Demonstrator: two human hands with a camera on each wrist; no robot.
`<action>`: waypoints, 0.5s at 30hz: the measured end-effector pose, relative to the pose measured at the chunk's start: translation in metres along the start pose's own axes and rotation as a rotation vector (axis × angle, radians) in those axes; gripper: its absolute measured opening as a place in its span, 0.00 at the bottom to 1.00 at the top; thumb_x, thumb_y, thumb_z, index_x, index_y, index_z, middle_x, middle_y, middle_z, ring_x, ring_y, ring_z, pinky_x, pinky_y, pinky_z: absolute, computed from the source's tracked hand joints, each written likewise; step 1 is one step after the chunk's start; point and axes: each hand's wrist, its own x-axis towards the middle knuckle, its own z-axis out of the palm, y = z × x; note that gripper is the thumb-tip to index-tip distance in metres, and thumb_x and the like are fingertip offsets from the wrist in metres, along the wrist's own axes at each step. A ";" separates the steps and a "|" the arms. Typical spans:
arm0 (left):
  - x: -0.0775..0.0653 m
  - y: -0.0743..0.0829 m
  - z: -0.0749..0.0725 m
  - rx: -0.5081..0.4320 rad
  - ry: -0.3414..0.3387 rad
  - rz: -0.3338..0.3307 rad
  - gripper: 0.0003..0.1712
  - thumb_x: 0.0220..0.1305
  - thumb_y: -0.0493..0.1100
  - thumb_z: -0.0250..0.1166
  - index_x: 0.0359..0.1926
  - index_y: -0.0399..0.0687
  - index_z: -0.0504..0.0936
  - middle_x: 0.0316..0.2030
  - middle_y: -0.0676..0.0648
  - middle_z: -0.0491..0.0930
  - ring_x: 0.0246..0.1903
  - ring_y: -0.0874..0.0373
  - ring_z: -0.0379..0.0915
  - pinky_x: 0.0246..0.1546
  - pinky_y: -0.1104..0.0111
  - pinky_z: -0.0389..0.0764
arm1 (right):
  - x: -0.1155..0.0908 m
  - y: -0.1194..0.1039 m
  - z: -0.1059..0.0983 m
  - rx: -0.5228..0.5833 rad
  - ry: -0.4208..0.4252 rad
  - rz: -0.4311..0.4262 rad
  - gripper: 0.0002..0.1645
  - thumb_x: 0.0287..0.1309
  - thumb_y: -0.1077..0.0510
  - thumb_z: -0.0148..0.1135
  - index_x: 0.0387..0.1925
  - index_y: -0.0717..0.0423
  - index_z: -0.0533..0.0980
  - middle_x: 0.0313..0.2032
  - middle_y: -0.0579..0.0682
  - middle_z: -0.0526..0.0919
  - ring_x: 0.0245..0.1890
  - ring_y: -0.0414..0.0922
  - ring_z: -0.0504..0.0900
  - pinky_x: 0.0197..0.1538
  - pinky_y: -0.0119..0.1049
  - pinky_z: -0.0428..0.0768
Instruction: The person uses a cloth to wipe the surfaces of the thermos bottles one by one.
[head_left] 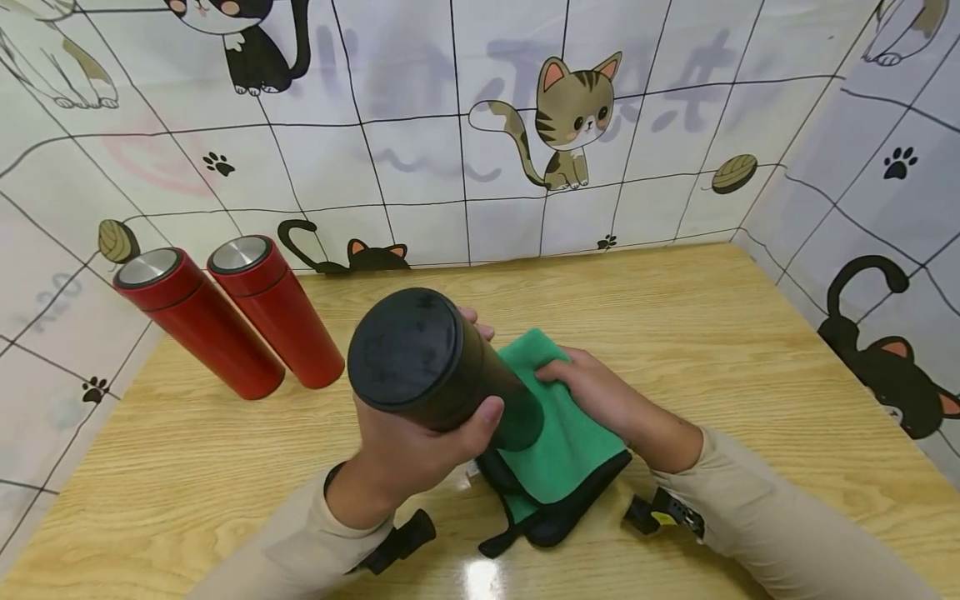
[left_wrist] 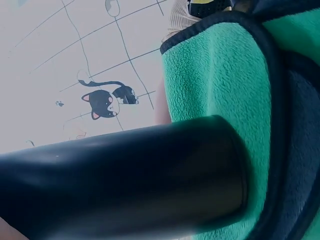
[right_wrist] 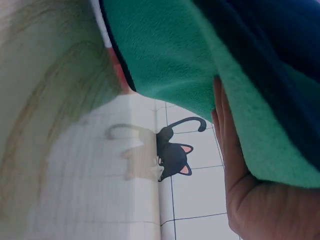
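A: Above the desk (head_left: 690, 325): a black bottle (head_left: 447, 375), tilted, one round end raised, the other against a green cloth (head_left: 562, 442). How would each handle?

B: Judged by eye, the bottle is rigid, moderately heavy, and smooth enough to slip; best held round its middle, thumb opposed to fingers. The cloth appears plush, light and floppy, with a dark border, and not fragile; best taken near its edge, with fingers spread behind for backing.

A: And the position of the fingers?

B: Left hand (head_left: 405, 452): wrapped round the bottle, thumb (head_left: 483, 422) along the near side, fingertips (head_left: 480, 327) showing beyond the far side. The bottle lies between them, its lower end projecting past the grip towards the cloth. Right hand (head_left: 600, 396): pinching the cloth along its side.

A: Which end of the bottle carries the lid?

B: Cannot be settled from here; both ends look dark and plain.

A: Remaining items?

B: A red bottle (head_left: 204, 329) and a second red bottle (head_left: 279, 312), silver-topped, upright side by side, left of both hands.
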 end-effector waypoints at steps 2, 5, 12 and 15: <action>-0.002 0.000 0.001 0.024 -0.021 0.021 0.39 0.59 0.49 0.70 0.51 0.15 0.65 0.45 0.35 0.80 0.45 0.50 0.83 0.53 0.58 0.82 | 0.000 0.001 0.001 0.006 0.000 0.003 0.19 0.70 0.54 0.46 0.55 0.58 0.73 0.38 0.48 0.83 0.34 0.42 0.85 0.41 0.37 0.84; -0.002 0.000 0.001 0.047 -0.007 0.044 0.39 0.59 0.48 0.70 0.51 0.15 0.65 0.45 0.35 0.81 0.45 0.51 0.83 0.52 0.58 0.82 | 0.000 0.001 0.002 0.001 -0.005 0.003 0.19 0.70 0.54 0.46 0.56 0.58 0.73 0.39 0.48 0.84 0.35 0.43 0.85 0.42 0.38 0.85; 0.002 -0.001 -0.001 0.080 0.082 0.029 0.40 0.58 0.47 0.71 0.52 0.15 0.64 0.44 0.35 0.81 0.44 0.51 0.83 0.49 0.59 0.85 | -0.003 -0.003 0.001 -0.019 0.036 0.003 0.23 0.69 0.55 0.45 0.61 0.58 0.72 0.38 0.47 0.83 0.33 0.42 0.84 0.39 0.38 0.85; 0.000 -0.001 -0.001 0.069 0.066 0.034 0.40 0.58 0.47 0.71 0.52 0.15 0.64 0.45 0.37 0.81 0.46 0.51 0.82 0.50 0.59 0.85 | -0.003 -0.004 0.001 -0.020 0.055 0.008 0.23 0.69 0.55 0.45 0.61 0.57 0.72 0.38 0.47 0.83 0.32 0.42 0.84 0.39 0.38 0.84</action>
